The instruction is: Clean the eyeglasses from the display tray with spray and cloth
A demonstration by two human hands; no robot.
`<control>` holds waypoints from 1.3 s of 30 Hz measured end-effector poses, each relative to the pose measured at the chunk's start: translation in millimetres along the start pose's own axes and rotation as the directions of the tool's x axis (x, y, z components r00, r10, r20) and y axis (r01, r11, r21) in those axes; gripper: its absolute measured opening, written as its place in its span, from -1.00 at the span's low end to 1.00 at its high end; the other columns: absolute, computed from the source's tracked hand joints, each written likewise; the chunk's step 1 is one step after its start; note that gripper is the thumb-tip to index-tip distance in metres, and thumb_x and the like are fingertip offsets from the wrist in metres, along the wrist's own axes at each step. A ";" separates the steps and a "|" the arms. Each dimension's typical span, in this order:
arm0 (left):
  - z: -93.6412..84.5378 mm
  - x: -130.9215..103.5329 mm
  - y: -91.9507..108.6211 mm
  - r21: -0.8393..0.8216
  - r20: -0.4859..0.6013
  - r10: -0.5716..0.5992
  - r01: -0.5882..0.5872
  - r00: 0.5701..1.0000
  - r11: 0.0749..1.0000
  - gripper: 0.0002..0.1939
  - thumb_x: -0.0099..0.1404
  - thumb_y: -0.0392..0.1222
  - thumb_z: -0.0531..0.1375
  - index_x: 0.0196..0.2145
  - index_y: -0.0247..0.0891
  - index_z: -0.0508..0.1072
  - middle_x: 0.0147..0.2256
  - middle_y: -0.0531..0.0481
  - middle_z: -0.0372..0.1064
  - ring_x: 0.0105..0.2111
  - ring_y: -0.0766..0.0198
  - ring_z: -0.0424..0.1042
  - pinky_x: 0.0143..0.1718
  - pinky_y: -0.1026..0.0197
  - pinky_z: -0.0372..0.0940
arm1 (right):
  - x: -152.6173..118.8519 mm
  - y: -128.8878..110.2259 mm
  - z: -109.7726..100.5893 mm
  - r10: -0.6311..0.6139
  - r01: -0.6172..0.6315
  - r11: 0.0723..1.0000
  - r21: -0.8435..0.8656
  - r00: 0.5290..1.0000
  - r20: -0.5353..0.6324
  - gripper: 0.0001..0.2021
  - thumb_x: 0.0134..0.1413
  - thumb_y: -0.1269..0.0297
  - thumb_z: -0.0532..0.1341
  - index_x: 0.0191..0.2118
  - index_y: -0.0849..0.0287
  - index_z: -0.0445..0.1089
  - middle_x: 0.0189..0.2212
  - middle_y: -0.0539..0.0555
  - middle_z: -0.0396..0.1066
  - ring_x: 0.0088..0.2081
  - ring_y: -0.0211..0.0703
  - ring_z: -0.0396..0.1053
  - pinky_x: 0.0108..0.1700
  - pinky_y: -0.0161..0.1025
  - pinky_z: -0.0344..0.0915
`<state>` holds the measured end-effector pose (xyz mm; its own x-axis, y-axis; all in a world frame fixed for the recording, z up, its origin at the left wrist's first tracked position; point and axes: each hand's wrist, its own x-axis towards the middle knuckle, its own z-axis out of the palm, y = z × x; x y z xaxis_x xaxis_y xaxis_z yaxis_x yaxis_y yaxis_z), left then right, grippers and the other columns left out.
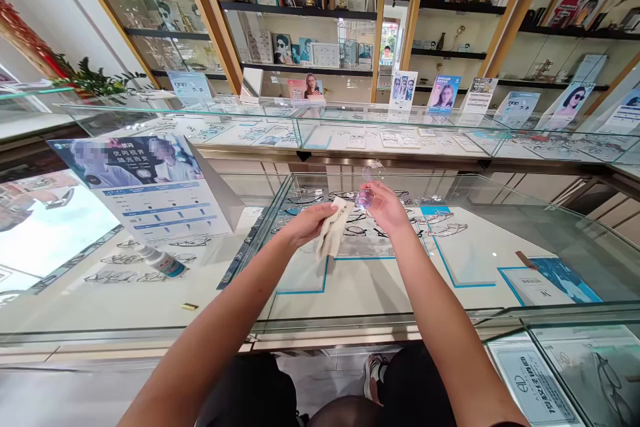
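My left hand (307, 225) is closed on a cream-coloured cloth (334, 230), which hangs down from the fingers in loose folds. Close beside it, my right hand (385, 208) grips a pair of glasses (366, 199) with clear, slightly purple-tinted lenses. The glasses are tilted, one lens above the other, and part of them is hidden by the fingers. Cloth and glasses are very near each other; I cannot tell whether they touch. Both hands are above a glass display case (380, 303) with several spectacle frames inside.
A white spray bottle (163, 261) lies or leans on the left counter, before a folded card sign (145, 190). A small gold-coloured object (190, 307) is near the counter's front edge. Farther back runs another glass case (345, 121) with card stands on top. Shelves (300, 11) line the wall.
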<state>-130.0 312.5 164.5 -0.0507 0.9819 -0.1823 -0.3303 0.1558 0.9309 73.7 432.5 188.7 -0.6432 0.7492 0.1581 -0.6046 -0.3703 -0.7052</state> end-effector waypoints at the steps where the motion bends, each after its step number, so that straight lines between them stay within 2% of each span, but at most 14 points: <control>1: -4.7 1.2 2.7 -0.056 -0.031 0.024 -0.026 0.999 0.998 -0.68 0.28 -0.11 0.49 -0.10 -0.37 0.65 -0.23 -0.14 0.64 -0.31 0.25 0.57 -0.22 0.25 0.47 | -0.5 -0.3 0.3 0.004 -0.004 1.000 -0.005 1.000 -0.001 -0.76 -0.09 0.25 0.60 -0.33 0.13 0.58 -0.27 0.06 0.65 -0.28 -0.22 0.51 -0.20 -0.26 0.47; 4: -12.3 2.2 4.9 -0.192 -0.112 0.067 -0.088 0.991 0.977 -0.82 0.40 -0.23 0.38 -0.12 -0.41 0.65 -0.22 -0.19 0.66 -0.28 0.22 0.63 -0.17 0.24 0.54 | -3.4 0.7 2.9 0.035 -0.035 0.999 -0.041 0.999 0.010 -0.75 -0.10 0.23 0.60 -0.35 0.13 0.58 -0.28 0.07 0.64 -0.28 -0.21 0.50 -0.21 -0.26 0.45; 8: -13.4 1.0 1.3 -0.322 -0.210 0.047 -0.114 0.977 0.940 -0.88 0.48 -0.32 0.28 -0.15 -0.41 0.63 -0.26 -0.16 0.66 -0.34 0.27 0.63 -0.21 0.27 0.56 | -9.6 4.5 10.3 0.081 -0.077 0.991 -0.106 0.996 0.039 -0.75 -0.09 0.20 0.60 -0.36 0.13 0.58 -0.27 0.08 0.62 -0.27 -0.20 0.48 -0.22 -0.25 0.43; 11: -12.9 -1.2 0.4 -0.367 -0.225 0.043 -0.125 0.973 0.922 -0.89 0.48 -0.32 0.29 -0.17 -0.40 0.63 -0.29 -0.14 0.65 -0.37 0.29 0.62 -0.23 0.30 0.56 | -13.9 8.3 16.6 0.113 -0.106 0.985 -0.136 0.993 0.045 -0.74 -0.09 0.18 0.60 -0.35 0.15 0.60 -0.27 0.09 0.61 -0.27 -0.22 0.47 -0.21 -0.26 0.41; 14: -12.2 -4.5 1.1 -0.377 -0.185 0.058 -0.126 0.981 0.918 -0.90 0.46 -0.29 0.33 -0.19 -0.40 0.63 -0.32 -0.13 0.63 -0.38 0.28 0.61 -0.25 0.28 0.56 | -16.7 12.4 21.5 0.140 -0.132 0.979 -0.153 0.989 0.044 -0.75 -0.08 0.18 0.59 -0.36 0.15 0.60 -0.27 0.07 0.61 -0.28 -0.23 0.46 -0.21 -0.27 0.41; 18: -9.7 -8.4 0.6 -0.364 -0.118 0.102 -0.138 0.988 0.921 -0.86 0.42 -0.24 0.38 -0.26 -0.40 0.64 -0.38 -0.12 0.61 -0.41 0.28 0.58 -0.29 0.28 0.53 | -19.0 16.5 25.2 0.163 -0.155 0.971 -0.179 0.986 0.028 -0.76 -0.08 0.19 0.59 -0.36 0.14 0.59 -0.28 0.07 0.62 -0.30 -0.22 0.45 -0.23 -0.26 0.40; 27: -4.2 -13.9 -2.8 -0.222 -0.080 0.167 -0.181 0.983 0.958 -0.64 0.28 0.01 0.52 -0.22 -0.39 0.69 -0.31 -0.16 0.64 -0.34 0.25 0.57 -0.25 0.26 0.50 | -24.2 23.6 33.9 0.231 -0.224 0.945 -0.238 0.973 0.003 -0.71 -0.14 0.16 0.62 -0.37 0.14 0.59 -0.29 0.08 0.61 -0.27 -0.20 0.45 -0.25 -0.26 0.35; 32: -2.0 -17.3 -0.4 -0.177 -0.088 0.186 -0.199 0.979 0.964 -0.52 0.15 0.14 0.57 -0.24 -0.38 0.70 -0.25 -0.21 0.66 -0.31 0.22 0.57 -0.23 0.24 0.47 | -23.8 28.0 34.0 0.240 -0.229 0.935 -0.272 0.971 0.006 -0.70 -0.17 0.13 0.64 -0.38 0.12 0.60 -0.31 0.06 0.61 -0.27 -0.18 0.45 -0.27 -0.26 0.35; 35: 0.2 -19.2 0.4 -0.145 -0.094 0.195 -0.207 0.976 0.967 -0.46 0.08 0.19 0.60 -0.26 -0.38 0.70 -0.29 -0.18 0.65 -0.31 0.22 0.56 -0.23 0.24 0.45 | -22.7 30.3 32.2 0.238 -0.224 0.929 -0.293 0.971 0.012 -0.70 -0.14 0.10 0.63 -0.36 0.12 0.62 -0.30 0.07 0.61 -0.28 -0.19 0.45 -0.28 -0.26 0.35; 39: 3.2 -20.4 -2.2 -0.106 -0.094 0.194 -0.203 0.977 0.973 -0.49 0.09 0.18 0.59 -0.28 -0.35 0.70 -0.34 -0.11 0.63 -0.39 0.26 0.52 -0.30 0.24 0.40 | -23.2 34.8 31.9 0.258 -0.235 0.919 -0.317 0.965 0.034 -0.70 -0.12 0.08 0.62 -0.35 0.12 0.62 -0.30 0.06 0.62 -0.28 -0.19 0.45 -0.27 -0.27 0.36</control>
<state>-125.2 292.5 167.2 -0.2025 0.9789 -0.0277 -0.4114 -0.0594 0.9095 52.6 384.8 182.5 -0.7930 0.6092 -0.0063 -0.2557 -0.3421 -0.9042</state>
